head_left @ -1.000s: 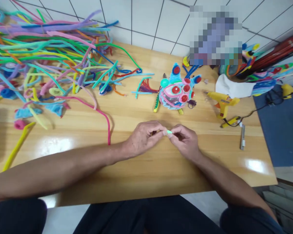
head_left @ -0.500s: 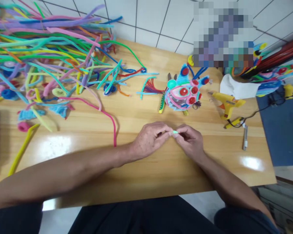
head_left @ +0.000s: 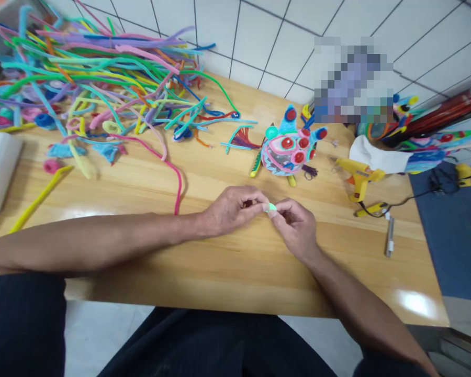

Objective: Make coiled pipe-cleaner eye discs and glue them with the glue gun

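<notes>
Between the fingertips of both hands is a small light-green piece (head_left: 272, 207), which looks like a bit of pipe cleaner, mostly covered by the fingers. My left hand (head_left: 235, 210) pinches its left end, thumb against forefinger. From the other side my right hand (head_left: 296, 226) pinches it too. Both hands are held over the wooden table (head_left: 220, 267). Just beyond them stands a colourful pipe-cleaner animal head (head_left: 284, 146) with red discs, blue-and-red ears and a green disc on its left. A tassel (head_left: 245, 139) of red and purple threads lies beside it.
A heap of pipe cleaners (head_left: 102, 73) covers the back left. One pink pipe cleaner (head_left: 179, 183) reaches toward my left forearm. On the right lie a yellow glue gun (head_left: 359, 178) with its cable and a utility knife (head_left: 390, 238). A white box (head_left: 0, 173) stands at far left.
The camera view has shifted and tilted slightly. My hands stay together at the light-green piece, and a little more of it shows now.
</notes>
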A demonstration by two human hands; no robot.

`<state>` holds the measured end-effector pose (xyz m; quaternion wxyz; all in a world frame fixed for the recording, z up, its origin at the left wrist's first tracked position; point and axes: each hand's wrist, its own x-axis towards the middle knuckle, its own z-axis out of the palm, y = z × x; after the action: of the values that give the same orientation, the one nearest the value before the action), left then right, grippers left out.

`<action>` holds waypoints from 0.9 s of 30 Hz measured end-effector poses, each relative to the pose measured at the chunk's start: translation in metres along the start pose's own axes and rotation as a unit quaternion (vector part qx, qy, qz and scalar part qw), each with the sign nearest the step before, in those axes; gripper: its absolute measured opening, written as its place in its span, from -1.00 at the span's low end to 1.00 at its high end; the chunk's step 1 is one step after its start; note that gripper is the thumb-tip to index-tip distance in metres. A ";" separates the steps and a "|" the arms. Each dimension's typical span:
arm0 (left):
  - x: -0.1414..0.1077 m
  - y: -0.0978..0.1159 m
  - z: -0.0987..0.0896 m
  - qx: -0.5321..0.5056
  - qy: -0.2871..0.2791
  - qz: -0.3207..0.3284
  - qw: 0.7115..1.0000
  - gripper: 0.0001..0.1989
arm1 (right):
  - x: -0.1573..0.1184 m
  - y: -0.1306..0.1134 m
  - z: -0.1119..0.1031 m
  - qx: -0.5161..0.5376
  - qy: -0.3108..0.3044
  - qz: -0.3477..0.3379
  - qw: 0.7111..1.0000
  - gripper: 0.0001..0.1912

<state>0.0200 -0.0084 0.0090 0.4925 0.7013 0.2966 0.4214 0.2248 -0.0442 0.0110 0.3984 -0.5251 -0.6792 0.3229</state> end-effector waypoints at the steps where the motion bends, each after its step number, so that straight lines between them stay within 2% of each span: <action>1: 0.000 0.000 0.000 -0.003 -0.002 -0.004 1.000 -0.78 | 0.000 -0.001 0.000 0.000 0.000 0.000 1.000 -0.81; 8: -0.002 0.000 -0.005 0.028 -0.009 -0.018 0.999 -0.76 | 0.003 -0.001 0.004 0.009 -0.005 -0.019 1.000 -0.82; 15: -0.002 0.001 -0.007 0.011 0.006 -0.050 0.999 -0.77 | 0.003 -0.001 0.006 0.014 -0.027 0.002 1.000 -0.90; 27: -0.003 -0.002 -0.006 0.020 -0.008 -0.006 1.000 -0.86 | 0.005 -0.004 0.003 -0.044 -0.009 -0.101 0.994 -0.84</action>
<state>0.0131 -0.0076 0.0076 0.4829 0.7129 0.3053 0.4067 0.2198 -0.0403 0.0144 0.3991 -0.4676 -0.7461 0.2557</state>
